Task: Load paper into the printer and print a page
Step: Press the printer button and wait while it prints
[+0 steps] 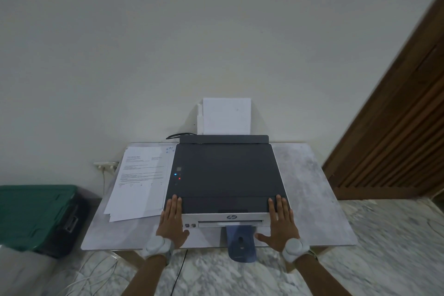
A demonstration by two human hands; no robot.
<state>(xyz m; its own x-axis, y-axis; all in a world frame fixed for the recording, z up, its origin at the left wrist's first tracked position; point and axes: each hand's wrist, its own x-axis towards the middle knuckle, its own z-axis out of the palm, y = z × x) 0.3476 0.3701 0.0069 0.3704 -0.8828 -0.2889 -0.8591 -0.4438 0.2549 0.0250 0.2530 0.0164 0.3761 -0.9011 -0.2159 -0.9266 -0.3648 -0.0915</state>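
Note:
A dark-topped printer [225,173] with a white front stands on a small marble-patterned table [310,190]. Blank white paper [226,116] stands upright in its rear feed tray. A blue light and a red light glow on its left panel. A blue output tray [241,241] sticks out from the front slot. My left hand [171,221] lies flat on the printer's front left corner, fingers apart. My right hand [280,222] lies flat on the front right corner, fingers spread. Neither hand holds anything.
A loose stack of printed sheets [140,181] lies on the table left of the printer. A dark green case [40,216] sits on the floor at left. A wooden slatted door [394,137] is at right. Cables [96,271] trail on the floor below the table.

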